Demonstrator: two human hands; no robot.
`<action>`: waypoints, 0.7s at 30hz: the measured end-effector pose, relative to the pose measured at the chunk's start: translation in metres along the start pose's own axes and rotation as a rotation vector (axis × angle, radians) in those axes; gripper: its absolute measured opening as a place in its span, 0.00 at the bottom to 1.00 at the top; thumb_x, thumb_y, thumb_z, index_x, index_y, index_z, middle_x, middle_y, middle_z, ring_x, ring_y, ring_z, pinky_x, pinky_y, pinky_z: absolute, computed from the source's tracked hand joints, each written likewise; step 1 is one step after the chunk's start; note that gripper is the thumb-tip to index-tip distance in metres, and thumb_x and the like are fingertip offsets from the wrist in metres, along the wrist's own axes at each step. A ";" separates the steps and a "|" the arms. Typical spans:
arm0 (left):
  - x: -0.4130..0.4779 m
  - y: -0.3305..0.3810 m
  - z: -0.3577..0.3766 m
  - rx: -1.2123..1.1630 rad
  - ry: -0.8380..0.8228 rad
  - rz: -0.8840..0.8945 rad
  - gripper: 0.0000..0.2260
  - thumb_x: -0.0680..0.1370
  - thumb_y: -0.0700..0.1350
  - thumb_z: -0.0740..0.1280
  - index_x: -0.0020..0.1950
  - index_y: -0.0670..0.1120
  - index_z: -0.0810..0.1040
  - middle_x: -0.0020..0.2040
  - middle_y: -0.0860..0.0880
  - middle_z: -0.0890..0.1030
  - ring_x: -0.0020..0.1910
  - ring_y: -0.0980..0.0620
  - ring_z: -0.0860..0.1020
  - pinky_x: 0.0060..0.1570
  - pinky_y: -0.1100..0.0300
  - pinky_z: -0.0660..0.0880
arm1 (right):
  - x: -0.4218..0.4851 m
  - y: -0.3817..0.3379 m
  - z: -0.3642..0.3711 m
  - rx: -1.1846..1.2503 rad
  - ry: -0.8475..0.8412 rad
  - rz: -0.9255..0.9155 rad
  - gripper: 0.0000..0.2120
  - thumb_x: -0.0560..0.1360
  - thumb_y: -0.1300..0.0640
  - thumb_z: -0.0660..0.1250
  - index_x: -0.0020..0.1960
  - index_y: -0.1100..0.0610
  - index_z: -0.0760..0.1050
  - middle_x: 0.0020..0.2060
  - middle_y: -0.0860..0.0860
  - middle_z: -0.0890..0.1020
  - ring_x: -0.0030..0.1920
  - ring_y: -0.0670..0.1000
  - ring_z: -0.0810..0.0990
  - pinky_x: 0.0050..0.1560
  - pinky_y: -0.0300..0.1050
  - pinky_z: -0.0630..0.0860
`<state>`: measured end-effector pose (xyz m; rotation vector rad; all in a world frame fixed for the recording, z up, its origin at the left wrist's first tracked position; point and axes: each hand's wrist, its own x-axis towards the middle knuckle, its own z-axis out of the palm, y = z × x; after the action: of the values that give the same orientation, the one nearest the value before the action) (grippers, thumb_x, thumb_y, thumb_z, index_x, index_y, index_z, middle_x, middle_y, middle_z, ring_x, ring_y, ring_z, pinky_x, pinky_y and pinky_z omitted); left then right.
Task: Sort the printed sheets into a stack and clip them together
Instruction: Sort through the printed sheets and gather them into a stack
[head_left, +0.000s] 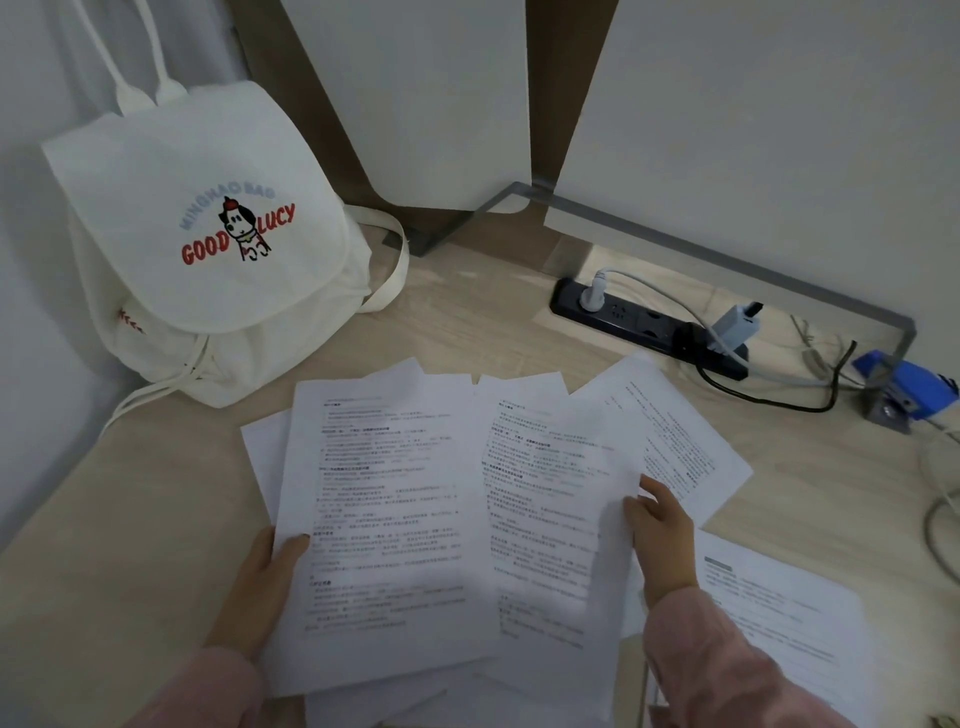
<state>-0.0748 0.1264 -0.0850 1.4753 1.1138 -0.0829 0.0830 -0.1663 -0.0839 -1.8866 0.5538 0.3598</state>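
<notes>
Light, floppy printed sheets by the backpack want edge grips: left hand thumb-pinches one, right hand probably too.

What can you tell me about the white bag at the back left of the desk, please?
The white bag looks like canvas, and its flap is closed. The flap bears GOOD LUCY in red, a cartoon dog and MINGHAO BAG in grey-blue. It stands upright on the desk against the wall; straps rise behind, one loops rightward, and cords trail below.

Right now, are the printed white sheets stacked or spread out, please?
Spread: the printed white sheets fan across the pale wooden desk, corners misaligned.
</notes>
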 end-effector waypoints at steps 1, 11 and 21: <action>0.000 0.000 0.001 -0.007 0.001 -0.008 0.09 0.80 0.42 0.58 0.59 0.46 0.69 0.54 0.48 0.71 0.52 0.51 0.68 0.55 0.57 0.61 | 0.001 0.000 0.000 0.007 -0.005 -0.004 0.15 0.76 0.67 0.58 0.59 0.60 0.74 0.40 0.56 0.78 0.42 0.55 0.75 0.47 0.46 0.72; -0.009 0.003 0.005 -0.054 -0.032 0.103 0.34 0.75 0.28 0.61 0.75 0.49 0.51 0.64 0.50 0.67 0.58 0.51 0.70 0.58 0.57 0.66 | -0.011 -0.026 0.054 -0.050 -0.321 -0.043 0.18 0.77 0.67 0.54 0.61 0.53 0.72 0.47 0.55 0.80 0.46 0.54 0.78 0.48 0.46 0.76; -0.018 0.019 0.009 -0.214 -0.119 0.080 0.25 0.74 0.29 0.62 0.66 0.50 0.67 0.50 0.56 0.76 0.47 0.58 0.75 0.44 0.69 0.72 | -0.034 -0.034 0.088 -0.066 -0.618 -0.077 0.13 0.76 0.61 0.63 0.58 0.50 0.69 0.51 0.46 0.79 0.50 0.45 0.78 0.45 0.33 0.77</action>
<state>-0.0676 0.1120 -0.0625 1.3052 0.9362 0.0047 0.0735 -0.0667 -0.0726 -1.7305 0.0522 0.8762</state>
